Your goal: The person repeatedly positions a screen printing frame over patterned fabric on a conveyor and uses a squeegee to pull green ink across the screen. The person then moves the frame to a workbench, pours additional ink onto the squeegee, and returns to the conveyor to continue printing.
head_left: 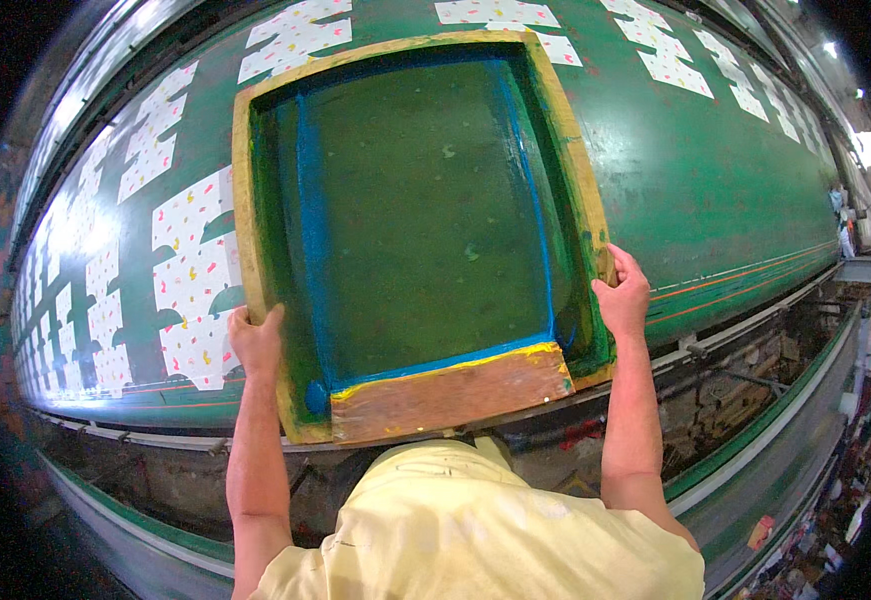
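At the tabletop (715, 200), my left grip (258, 338) and right grip (623, 290) are clasping the screen (420, 225) by its opposite sides.

- The frame (245, 200) is showing worn, paint-stained wood.
- Its dark green screen (425, 220) is looking smooth, with a faint sheen.
- The board (455, 392) inside is showing scuffed, stained wood.
- The green tabletop (715, 190) is gleaming, smooth and glossy.
- White pieces (190, 290) are looking thin and flat, cloth or paper being unclear.
- The yellow shirt (495, 530) is showing soft, matt, creased cloth.
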A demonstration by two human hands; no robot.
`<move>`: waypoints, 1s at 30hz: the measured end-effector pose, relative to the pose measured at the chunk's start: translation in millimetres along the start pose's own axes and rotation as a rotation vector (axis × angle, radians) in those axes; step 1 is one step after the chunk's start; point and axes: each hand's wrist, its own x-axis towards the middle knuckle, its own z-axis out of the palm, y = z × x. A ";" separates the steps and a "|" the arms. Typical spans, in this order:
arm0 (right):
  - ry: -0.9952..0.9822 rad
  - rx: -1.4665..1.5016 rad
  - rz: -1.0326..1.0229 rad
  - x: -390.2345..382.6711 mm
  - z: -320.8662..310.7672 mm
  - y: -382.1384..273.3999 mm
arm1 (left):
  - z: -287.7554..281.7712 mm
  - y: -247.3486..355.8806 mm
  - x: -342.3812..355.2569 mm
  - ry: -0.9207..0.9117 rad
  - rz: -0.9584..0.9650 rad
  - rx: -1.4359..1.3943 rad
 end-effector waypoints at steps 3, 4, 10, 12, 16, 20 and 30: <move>-0.011 -0.105 -0.036 -1.3 -0.5 -5.7 | 1.7 -3.2 0.8 -0.007 -0.024 0.005; -0.025 -0.170 -0.016 -2.0 -1.1 -7.4 | 2.6 -4.8 1.7 -0.033 -0.042 0.014; -0.042 -0.335 -0.118 -8.9 -4.0 -18.5 | 3.2 -9.5 9.4 -0.112 -0.056 0.047; 0.026 -0.419 -0.287 -18.8 -3.1 -26.2 | 1.0 -8.8 9.5 -0.161 -0.085 0.061; -0.074 -0.400 -0.630 -67.5 3.4 -53.0 | 0.8 -5.6 1.9 -0.101 -0.027 0.067; -0.517 -0.216 -0.855 -136.6 25.5 -86.2 | -0.1 -6.6 2.7 -0.131 0.011 0.013; -0.665 -0.467 -0.938 -186.2 44.5 -132.8 | 8.4 -24.2 3.1 -0.135 0.009 -0.247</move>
